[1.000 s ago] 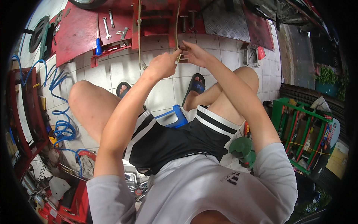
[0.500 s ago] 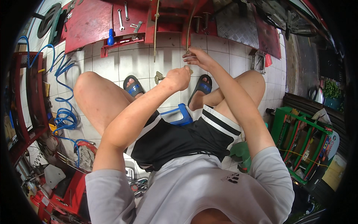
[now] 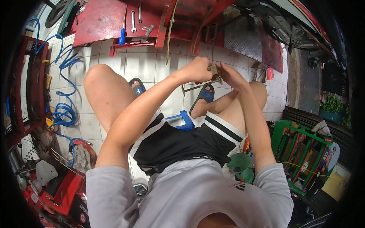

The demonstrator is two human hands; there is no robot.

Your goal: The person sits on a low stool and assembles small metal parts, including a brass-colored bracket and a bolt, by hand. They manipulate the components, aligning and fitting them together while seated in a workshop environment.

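My left hand [image 3: 198,70] is closed round a dull brass-coloured metal piece [image 3: 214,70], whose exact kind I cannot make out. A short dark metal rod with a crosswise head [image 3: 191,89] sticks out below this hand, apparently part of the same piece. From the other side, my right hand [image 3: 231,76] has its fingers on the piece's right end; they are partly hidden. Both hands hang above the tiled floor, in front of a red metal frame [image 3: 195,45]. A blue tool frame [image 3: 185,121] lies on the floor between my legs.
On the red bench [image 3: 100,26] lie a blue-handled screwdriver [image 3: 122,37] and wrenches [image 3: 133,22]. A coiled blue hose [image 3: 64,116] runs along the left. At right stand a green rack [image 3: 300,152] and green container [image 3: 240,163]; machine parts [image 3: 279,28] overhang the far right.
My left hand has moved right and slightly away with the metal piece. My right hand has come right and nearer, from beside the red frame onto the piece. The view has shifted a little.
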